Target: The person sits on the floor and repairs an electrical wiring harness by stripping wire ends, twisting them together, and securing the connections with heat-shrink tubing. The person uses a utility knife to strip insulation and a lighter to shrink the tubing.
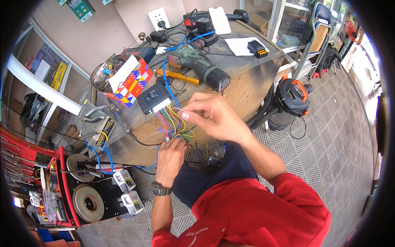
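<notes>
A black electronic box (149,96) lies near the front edge of the workbench, a white connector (161,105) at its near end. From the connector fans a bundle of thin coloured wires (176,122), red, yellow, green, blue and purple among them. My right hand (218,118) is closed in a pinch beside the connector, thumb and forefinger on a thin pale wire. Lower down, my left hand (170,159) has its fingers closed around the far ends of the bundle at the bench edge. The wire tips are partly hidden by those fingers.
On the bench (242,82) lie a green cordless drill (199,66), an orange tube (179,77), a patterned carton (131,86), a phone (219,20) and a small black module (257,48). A vacuum cleaner (288,101) stands right; a red tool cart (68,189) left.
</notes>
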`<state>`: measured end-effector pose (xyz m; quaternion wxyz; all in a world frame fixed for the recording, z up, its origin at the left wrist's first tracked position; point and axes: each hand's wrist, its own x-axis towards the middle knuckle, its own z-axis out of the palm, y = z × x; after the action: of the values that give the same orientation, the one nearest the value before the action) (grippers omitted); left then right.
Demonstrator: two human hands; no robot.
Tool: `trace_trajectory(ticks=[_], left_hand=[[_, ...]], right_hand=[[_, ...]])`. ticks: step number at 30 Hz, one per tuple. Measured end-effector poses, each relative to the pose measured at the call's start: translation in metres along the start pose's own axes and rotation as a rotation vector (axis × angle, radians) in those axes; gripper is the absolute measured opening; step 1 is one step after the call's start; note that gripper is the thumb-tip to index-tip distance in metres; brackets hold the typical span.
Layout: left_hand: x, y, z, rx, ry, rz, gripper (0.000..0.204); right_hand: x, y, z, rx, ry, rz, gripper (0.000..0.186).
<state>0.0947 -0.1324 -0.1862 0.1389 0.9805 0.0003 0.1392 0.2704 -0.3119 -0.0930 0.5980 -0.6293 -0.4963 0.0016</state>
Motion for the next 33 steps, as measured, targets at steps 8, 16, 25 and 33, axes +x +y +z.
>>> trace_trajectory(ticks=[8, 16, 25, 33], left_hand=[[-0.008, 0.014, -0.017, 0.059, 0.101, 0.093, 0.014], [0.033, 0.06, -0.097, -0.174, 0.656, 0.119, 0.05], [0.104, 0.032, -0.097, -0.489, 0.383, 0.231, 0.023], [0.1, 0.032, -0.085, -0.516, 0.382, 0.1, 0.013]], right_hand=[[0.013, -0.018, -0.015, -0.276, -0.07, -0.032, 0.019], [0.031, -0.031, -0.021, -0.306, -0.221, -0.167, 0.017], [0.028, -0.043, -0.065, -0.391, -0.259, -0.06, 0.018], [0.021, -0.054, -0.096, -0.509, -0.124, -0.045, 0.023]])
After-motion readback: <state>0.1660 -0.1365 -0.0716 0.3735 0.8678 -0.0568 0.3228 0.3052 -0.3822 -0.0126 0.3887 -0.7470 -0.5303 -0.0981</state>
